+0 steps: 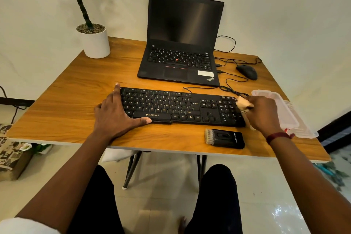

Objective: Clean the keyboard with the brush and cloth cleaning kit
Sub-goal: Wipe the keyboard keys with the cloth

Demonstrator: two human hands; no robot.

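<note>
The black rectangular plastic keyboard (171, 108) lies near the front edge of the wooden counter (62, 112), long axis left-right. At its right end the right hand (264, 114) has its grip pinched on a crumpled beige cloth (243, 102). The flat, released left hand (114, 114) presses its left end.

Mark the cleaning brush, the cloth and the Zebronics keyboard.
cleaning brush (226, 138): head view, middle of its black body.
cloth (243, 103): head view, the bunched beige part that shows.
Zebronics keyboard (182, 108): head view, keys near its middle.
</note>
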